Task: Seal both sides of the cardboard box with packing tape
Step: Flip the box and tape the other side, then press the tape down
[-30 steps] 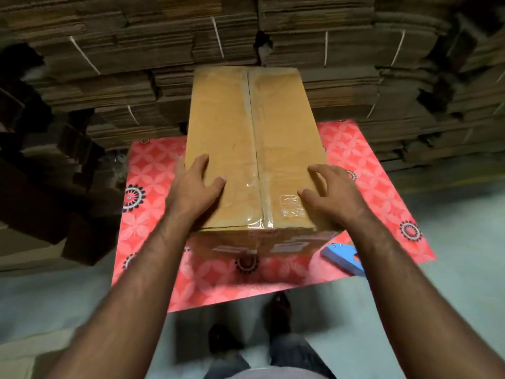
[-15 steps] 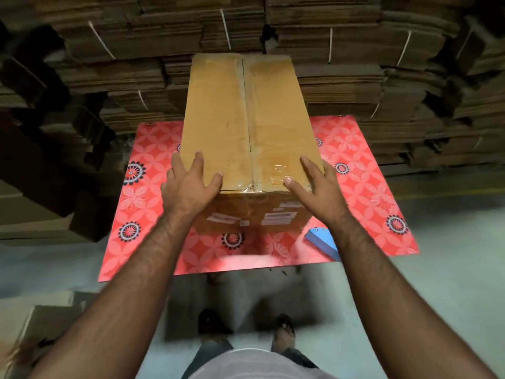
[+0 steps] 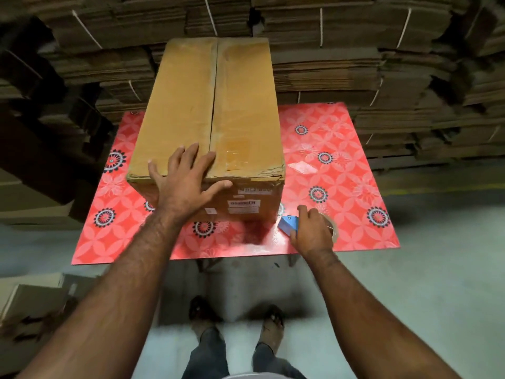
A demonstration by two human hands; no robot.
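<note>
A cardboard box (image 3: 210, 119) sits in the upper middle of the frame on a red patterned table (image 3: 341, 165), its top seam untaped along most of its length. The left hand (image 3: 185, 179) lies flat with fingers spread over the box's near edge. At lower right of the box, the right hand (image 3: 311, 231) curls around a blue tape dispenser (image 3: 288, 224) resting on the table. Stacks of flattened cardboard (image 3: 355, 50) fill the top of the frame.

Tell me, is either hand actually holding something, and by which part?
The right hand grips the blue tape dispenser around its body, beside the tape roll. The left hand holds nothing; it rests flat on the cardboard box.
</note>
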